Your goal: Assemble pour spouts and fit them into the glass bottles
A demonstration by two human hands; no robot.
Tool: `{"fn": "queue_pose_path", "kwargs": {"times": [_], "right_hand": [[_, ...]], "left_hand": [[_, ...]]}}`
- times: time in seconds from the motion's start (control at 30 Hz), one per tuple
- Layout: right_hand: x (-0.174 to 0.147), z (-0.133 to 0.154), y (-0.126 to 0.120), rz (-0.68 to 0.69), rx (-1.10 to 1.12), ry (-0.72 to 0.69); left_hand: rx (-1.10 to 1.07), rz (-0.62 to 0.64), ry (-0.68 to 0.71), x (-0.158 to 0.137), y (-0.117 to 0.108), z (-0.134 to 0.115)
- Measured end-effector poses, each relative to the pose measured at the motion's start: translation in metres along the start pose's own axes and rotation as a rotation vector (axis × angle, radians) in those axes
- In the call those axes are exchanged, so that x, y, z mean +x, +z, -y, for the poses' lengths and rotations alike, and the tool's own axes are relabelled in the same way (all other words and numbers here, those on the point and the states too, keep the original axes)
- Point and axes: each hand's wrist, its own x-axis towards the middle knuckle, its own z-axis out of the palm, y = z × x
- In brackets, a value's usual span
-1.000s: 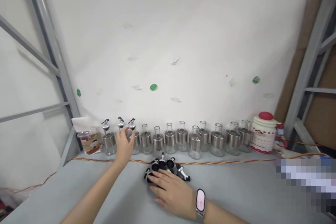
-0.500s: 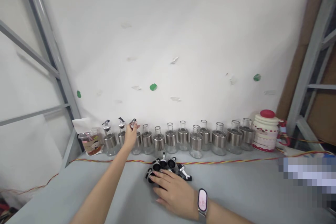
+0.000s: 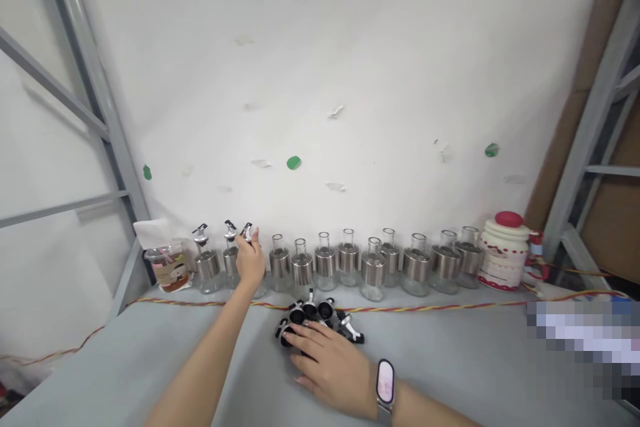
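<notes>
My left hand [image 3: 250,259] is closed around a pourer stopper [image 3: 247,230] at the neck of the third bottle from the left, and hides most of that bottle. Two bottles to its left carry upright pourers, the outer one a glass bottle [image 3: 207,268] with a metal sleeve. My right hand [image 3: 330,363], fingers stretched out flat, rests on the near side of a pile of loose pourer stoppers [image 3: 325,309]. It partly covers the pile. To the right of my left hand, several open-necked bottles [image 3: 302,270] stand along the wall.
A plastic cup [image 3: 169,270] stands at the left end of the row, a cream jar with a red lid [image 3: 504,253] at the right end. A twisted red-yellow wire [image 3: 430,307] runs across the grey table [image 3: 450,360] in front of the bottles. Metal frames rise on both sides.
My left hand has turned and moved slightly down on the third bottle, and the pourer there sits lower and further left. My right hand has stayed on the pile.
</notes>
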Motion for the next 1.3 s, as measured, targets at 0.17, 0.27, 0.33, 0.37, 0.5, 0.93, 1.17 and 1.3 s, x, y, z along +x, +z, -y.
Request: {"fn": "queue_pose_path", "kwargs": {"times": [0.17, 0.27, 0.33, 0.37, 0.5, 0.93, 1.17, 1.3], "right_hand": [[0.0, 0.0, 0.0, -0.01, -0.013, -0.006], [0.0, 0.0, 0.002, -0.025, -0.022, -0.01], [-0.001, -0.001, 0.003, -0.027, -0.025, -0.011], [-0.001, -0.001, 0.004, -0.025, -0.025, -0.013], [-0.001, -0.003, 0.006, -0.021, -0.033, -0.035], [-0.001, -0.005, 0.01, -0.04, -0.081, -0.042], [-0.001, -0.008, 0.016, -0.044, -0.092, -0.051], [-0.001, -0.008, 0.015, -0.051, -0.091, -0.05]], "left_hand": [[0.012, 0.002, 0.059, 0.001, 0.001, 0.004], [0.01, 0.023, 0.117, 0.006, 0.0, 0.002], [0.019, 0.028, 0.151, 0.011, -0.002, 0.0], [0.025, 0.028, 0.161, 0.013, -0.003, -0.001], [0.049, 0.019, 0.151, 0.017, -0.007, 0.001], [0.211, -0.018, 0.174, 0.01, -0.016, -0.005], [0.166, -0.079, 0.269, 0.012, -0.015, -0.012], [0.152, -0.13, 0.366, 0.014, -0.014, -0.03]]}}
